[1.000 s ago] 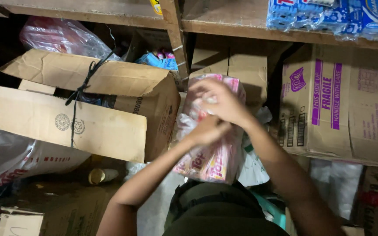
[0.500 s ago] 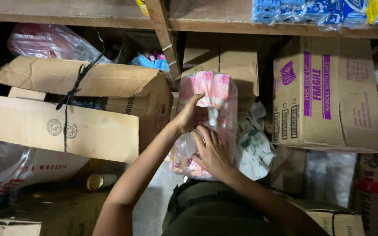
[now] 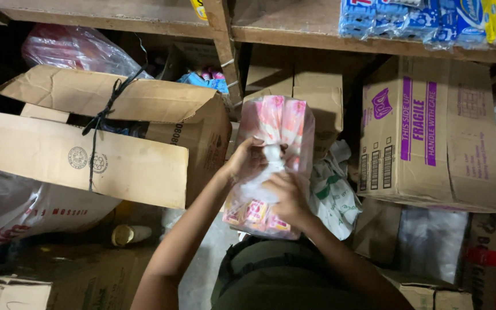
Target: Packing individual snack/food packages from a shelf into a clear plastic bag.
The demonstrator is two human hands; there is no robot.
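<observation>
An open carton [image 3: 104,138] lies left of the bag [image 3: 274,166], a sealed carton [image 3: 431,132] right.

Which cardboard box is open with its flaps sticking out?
The big brown box on the left, tied with a dark string. Its flaps spread wide, while the box with purple print on the right is shut.

A pink packet bag [image 3: 274,166] stood centre, held upright; an open brown box [image 3: 107,138] lay left; a purple-printed box [image 3: 429,135] stood right; blue packets [image 3: 400,20] lined the shelf [image 3: 294,28].
</observation>
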